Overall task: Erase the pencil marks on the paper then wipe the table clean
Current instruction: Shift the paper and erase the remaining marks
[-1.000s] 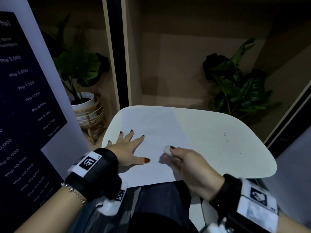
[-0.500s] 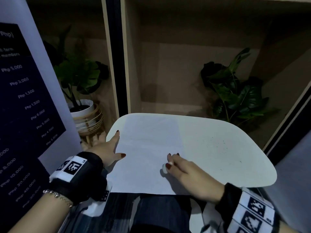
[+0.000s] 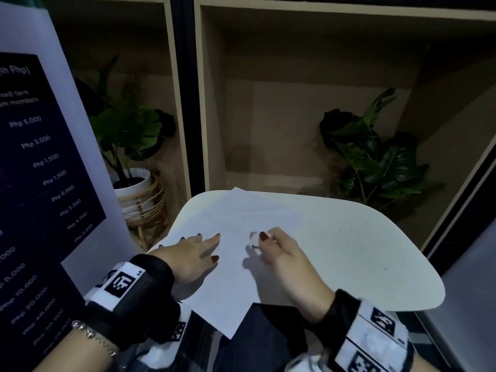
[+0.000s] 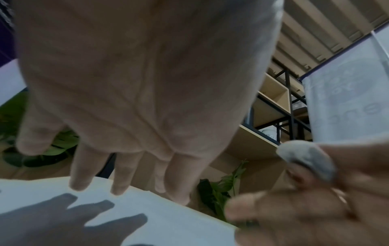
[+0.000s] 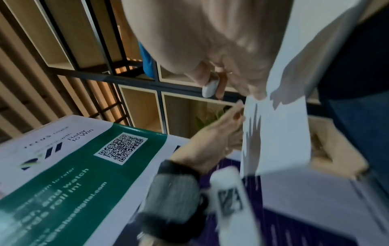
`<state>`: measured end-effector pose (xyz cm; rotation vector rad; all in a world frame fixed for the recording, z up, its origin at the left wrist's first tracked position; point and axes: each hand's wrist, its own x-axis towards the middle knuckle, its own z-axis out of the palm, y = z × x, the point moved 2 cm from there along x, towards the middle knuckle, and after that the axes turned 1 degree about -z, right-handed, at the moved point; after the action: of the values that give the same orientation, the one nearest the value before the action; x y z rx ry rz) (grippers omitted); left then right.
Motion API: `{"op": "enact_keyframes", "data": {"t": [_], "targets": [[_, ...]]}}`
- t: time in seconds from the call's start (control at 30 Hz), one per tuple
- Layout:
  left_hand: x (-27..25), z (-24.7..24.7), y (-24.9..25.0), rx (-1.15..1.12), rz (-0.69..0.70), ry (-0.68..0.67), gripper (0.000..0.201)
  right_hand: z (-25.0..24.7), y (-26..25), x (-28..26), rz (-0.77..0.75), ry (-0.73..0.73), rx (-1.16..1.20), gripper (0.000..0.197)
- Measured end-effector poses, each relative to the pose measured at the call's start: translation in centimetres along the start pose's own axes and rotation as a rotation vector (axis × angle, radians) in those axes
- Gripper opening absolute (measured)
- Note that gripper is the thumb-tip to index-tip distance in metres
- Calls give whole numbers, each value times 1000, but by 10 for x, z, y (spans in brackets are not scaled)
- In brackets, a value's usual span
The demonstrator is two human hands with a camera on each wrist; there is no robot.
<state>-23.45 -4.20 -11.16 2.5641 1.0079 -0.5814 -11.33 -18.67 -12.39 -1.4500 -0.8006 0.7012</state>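
With the flat-fingered left hand (image 3: 192, 253) pressing lightly and the right hand (image 3: 279, 251) pinching the small white eraser (image 3: 254, 235), the overhanging white paper sheet (image 3: 236, 267) could slip off the pale rounded table (image 3: 375, 264).

Head view downward over the paper (image 3: 230, 267); 2 close, underside wrist views.

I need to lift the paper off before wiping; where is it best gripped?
Grip the paper by its near corner, coming from the table's front edge. That corner overhangs, so a thumb can go above and fingers beneath. The left hand rests flat on it.
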Motion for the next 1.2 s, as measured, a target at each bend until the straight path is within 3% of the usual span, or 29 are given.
{"op": "enact_keyframes", "data": {"t": [0.1, 0.17, 0.23, 0.4, 0.5, 0.57, 0.6, 0.77, 0.8, 0.87, 0.93, 0.97, 1.0, 1.07, 1.13, 1.17, 1.2], "targets": [[-3, 2, 3, 63, -36, -20, 56, -22, -2, 15, -96, -191, -643, 28], [-4, 1, 4, 56, -35, -4, 57, -27, 1, 14, -104, -320, -854, 28], [-4, 0, 5, 27, -22, 0, 57, -26, 3, 8, -94, -398, -917, 28], [1, 5, 7, 41, -17, -5, 62, -39, -11, 13, -76, -457, -655, 27], [5, 14, 8, 84, -4, -14, 72, -43, 2, 24, -93, -422, -679, 30], [8, 18, 5, 115, 11, -24, 80, -39, 27, 22, -39, -506, -485, 27], [9, 20, 3, 122, 14, -28, 82, -39, 35, 20, -26, -479, -361, 24], [11, 20, 1, 117, 20, -36, 84, -80, 22, 47, 26, 53, -465, 23], [11, 20, 1, 120, 19, -37, 85, -78, 14, 47, -36, 38, -404, 21], [11, 21, 1, 122, 17, -38, 85, -59, 6, 36, -39, -190, -359, 19], [10, 20, 2, 122, 16, -36, 85, -47, 13, 32, 29, -400, -539, 17], [9, 20, 2, 123, 14, -38, 85, -53, 18, 40, 41, -364, -649, 15], [8, 19, 2, 123, 10, -41, 85, -60, 18, 48, 74, -226, -682, 15], [6, 19, 2, 121, 12, -42, 86, -67, 17, 54, 90, -43, -504, 20], [6, 19, 2, 119, 17, -41, 86, -58, 21, 50, 109, -132, -95, 25], [7, 19, 2, 119, 18, -40, 86, -50, 23, 42, 131, -223, -36, 27], [6, 20, 2, 119, 20, -38, 86, -46, 25, 38, 152, -289, -137, 28]]}}
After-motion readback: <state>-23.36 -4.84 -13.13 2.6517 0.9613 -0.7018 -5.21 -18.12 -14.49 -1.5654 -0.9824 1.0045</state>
